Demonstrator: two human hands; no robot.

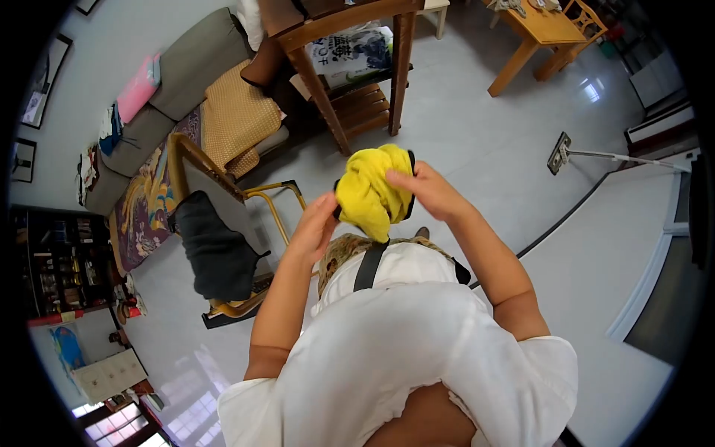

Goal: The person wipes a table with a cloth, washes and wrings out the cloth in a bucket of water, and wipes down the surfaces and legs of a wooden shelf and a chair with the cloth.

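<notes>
A bunched yellow cloth (372,190) with dark edging is held up in front of my body, between both hands. On its left side, my left hand (316,222) grips the dark edge with its fingers. From the right, my right hand (428,190) holds the cloth, its thumb lying over the yellow fabric and the other fingers largely hidden behind it. The cloth is folded and rumpled, and its lower end hangs down near my waist.
At the left, a chair (257,192) with a gold frame carries a dark cloth (216,249). Behind it stands a grey sofa (197,67). A wooden rack (398,71) is ahead, a wooden table (532,26) farther right, and a mop (558,153) on the right.
</notes>
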